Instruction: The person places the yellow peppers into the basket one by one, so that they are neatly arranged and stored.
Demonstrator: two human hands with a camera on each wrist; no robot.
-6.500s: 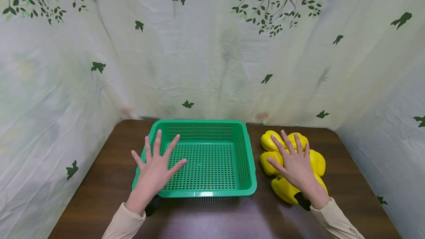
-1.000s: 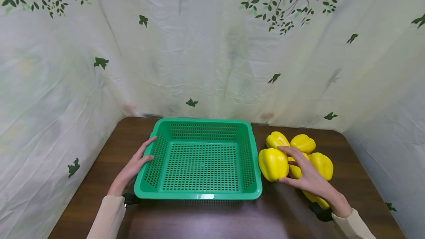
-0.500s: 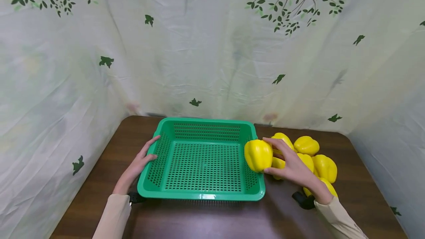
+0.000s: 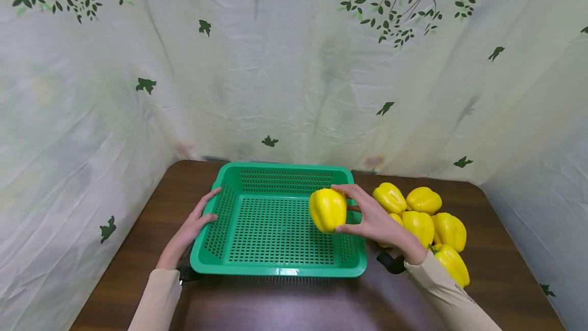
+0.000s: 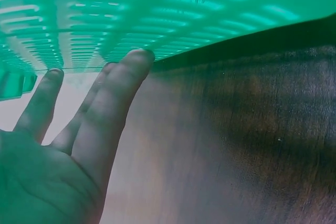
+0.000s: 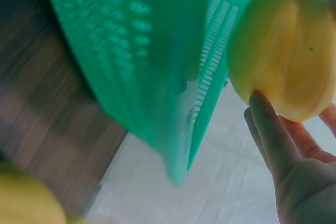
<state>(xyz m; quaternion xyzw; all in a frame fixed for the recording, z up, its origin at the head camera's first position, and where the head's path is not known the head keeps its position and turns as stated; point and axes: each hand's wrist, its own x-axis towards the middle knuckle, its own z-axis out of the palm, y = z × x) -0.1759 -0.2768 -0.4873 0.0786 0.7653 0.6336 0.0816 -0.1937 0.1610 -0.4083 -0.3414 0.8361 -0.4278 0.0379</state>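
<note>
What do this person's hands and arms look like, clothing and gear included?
Both the left hand and right hand are ungloved. The left sleeve and right sleeve are long and pale beige. A black device shows at the left wrist and another at the right.

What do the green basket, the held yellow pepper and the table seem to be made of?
Green basket: likely molded plastic, glossy, by the rim's glint and regular slots.
Yellow pepper: real or plastic, I can't tell; smooth, shiny skin with highlights.
Table: wood or wood-look laminate, satin, with brown grain and a soft sheen.
</note>
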